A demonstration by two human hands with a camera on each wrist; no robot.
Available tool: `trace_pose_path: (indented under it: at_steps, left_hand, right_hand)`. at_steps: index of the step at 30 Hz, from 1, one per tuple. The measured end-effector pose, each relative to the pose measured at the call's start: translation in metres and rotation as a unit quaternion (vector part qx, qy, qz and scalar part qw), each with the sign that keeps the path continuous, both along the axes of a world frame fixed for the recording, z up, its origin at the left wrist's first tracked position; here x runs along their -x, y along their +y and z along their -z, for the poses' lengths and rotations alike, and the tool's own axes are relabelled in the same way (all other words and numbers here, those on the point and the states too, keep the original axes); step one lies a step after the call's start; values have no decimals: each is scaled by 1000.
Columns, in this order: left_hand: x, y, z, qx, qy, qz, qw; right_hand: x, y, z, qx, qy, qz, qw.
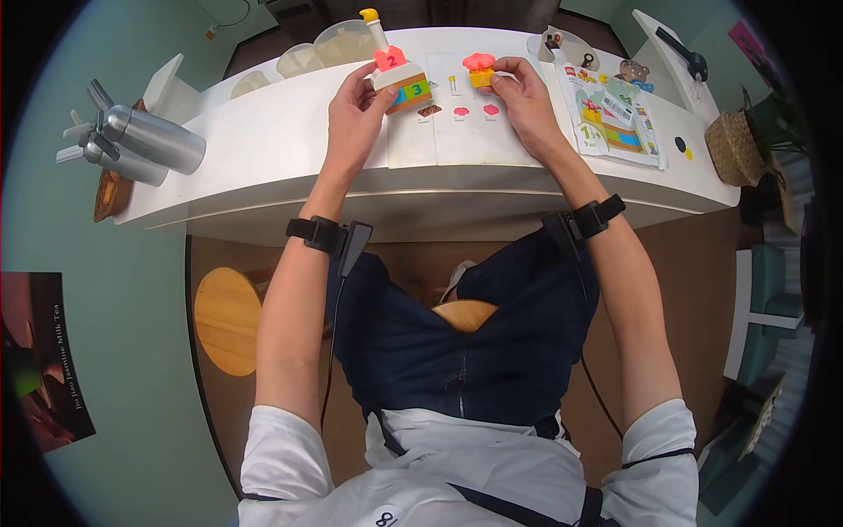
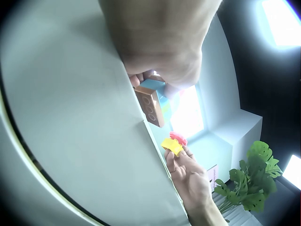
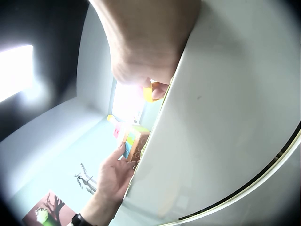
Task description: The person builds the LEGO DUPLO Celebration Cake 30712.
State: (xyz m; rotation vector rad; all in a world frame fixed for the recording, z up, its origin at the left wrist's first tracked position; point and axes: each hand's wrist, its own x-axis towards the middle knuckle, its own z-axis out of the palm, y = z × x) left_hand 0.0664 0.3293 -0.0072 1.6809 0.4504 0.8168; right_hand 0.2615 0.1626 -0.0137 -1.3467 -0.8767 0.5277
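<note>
A stacked toy brick cake [image 1: 404, 91] is held in my left hand [image 1: 353, 132], close over the table. Its brown base carries blue and green bricks, the green marked 3; above sit a cream layer, a pink brick [image 1: 390, 59] marked 2 and a yellow-tipped candle [image 1: 376, 33]. The studless underside of the brown base [image 2: 150, 107] shows in the left wrist view. Between thumb and fingers of my right hand [image 1: 532, 114] is a yellow brick [image 1: 480, 79], topped by a pink scalloped brick [image 1: 479, 61]. Beneath both hands lies a picture sheet [image 1: 448, 149].
A toy brick package [image 1: 615, 119] lies to the right, near a small bear figure [image 1: 632, 70]. Metal siphon bottles [image 1: 158, 136] stand at the left by a wicker basket [image 1: 112, 191]. Clear plastic tubs [image 1: 351, 44] sit at the back left, and a woven planter [image 1: 736, 149] is at the right edge.
</note>
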Motion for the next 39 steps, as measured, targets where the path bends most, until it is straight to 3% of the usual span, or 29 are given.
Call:
trace_pose_path:
  at_steps: [5,7,8,10,13,20,26,28,31,39]
  left_hand:
    - [-2,1,3,-25,-11,-12,1000]
    - [-1,1,5,-45,16,-2,999]
    - [-1,2,5,-44,16,-4,999]
    - [-2,2,6,-53,21,-3,998]
    - [-2,2,8,-61,29,-8,998]
    - [1,-2,3,-56,35,1,998]
    - [1,-2,2,-69,34,-1,997]
    - [1,-3,3,-87,46,-17,995]
    - [0,-5,5,-91,8,-15,996]
    - [2,-8,2,-110,25,-29,993]
  right_hand:
    - [11,1,-3,-4,-24,-8,1000]
    - [13,3,0,-11,-156,-47,987]
    - [14,3,-1,-11,-156,-49,986]
    - [16,1,-4,39,-292,-43,955]
    - [21,-1,-6,98,-331,4,938]
    - [23,3,-2,72,-368,45,926]
    - [30,2,-4,120,-406,68,903]
    - [31,4,-1,61,-493,101,862]
    - [36,4,-8,87,-545,96,828]
    - [31,9,-34,174,-523,29,834]
